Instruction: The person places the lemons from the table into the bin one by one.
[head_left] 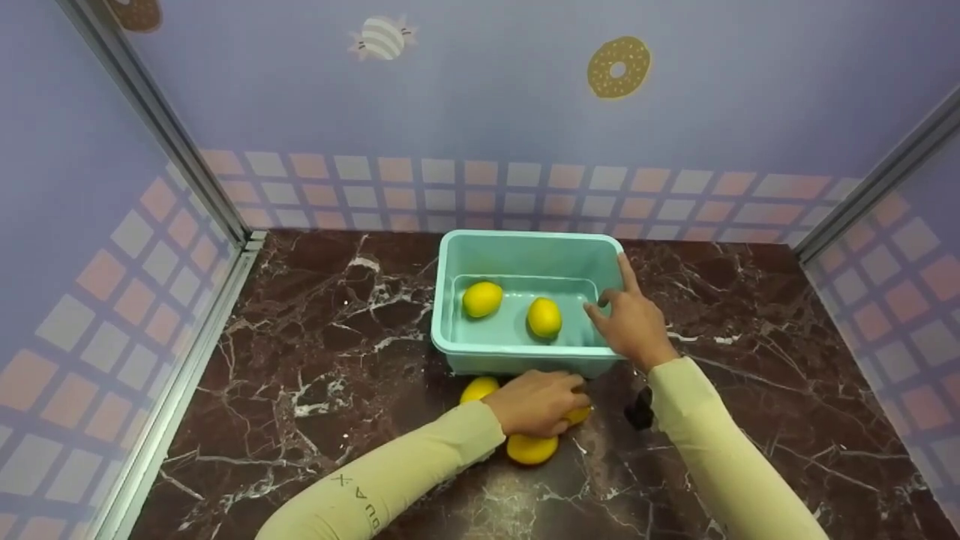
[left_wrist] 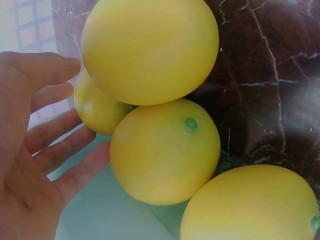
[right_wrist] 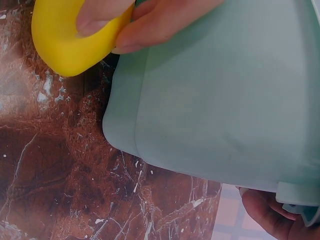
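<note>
A light teal plastic bin [head_left: 525, 349] holds two yellow lemons, one on the left [head_left: 482, 299] and one nearer the middle [head_left: 544, 318]. My right hand [head_left: 634, 322] grips the bin's right wall, thumb inside and fingers over the rim; in the right wrist view some of its fingers [right_wrist: 267, 212] curl beneath the rim. In front of the bin, my left hand [head_left: 536, 405] holds a lemon [head_left: 578, 415], which it partly hides. The left wrist view shows that lemon [left_wrist: 100, 107] at the fingertips, behind several others. Another lemon [head_left: 532, 450] lies close below the left hand.
One more loose lemon [head_left: 478, 390] lies by the left wrist, at the bin's front. Everything stands on a dark red marbled tabletop [head_left: 315, 375]. A patterned wall [head_left: 525, 180] rises behind the bin, with side panels left and right. Something small and black [head_left: 640, 409] shows beside the right sleeve.
</note>
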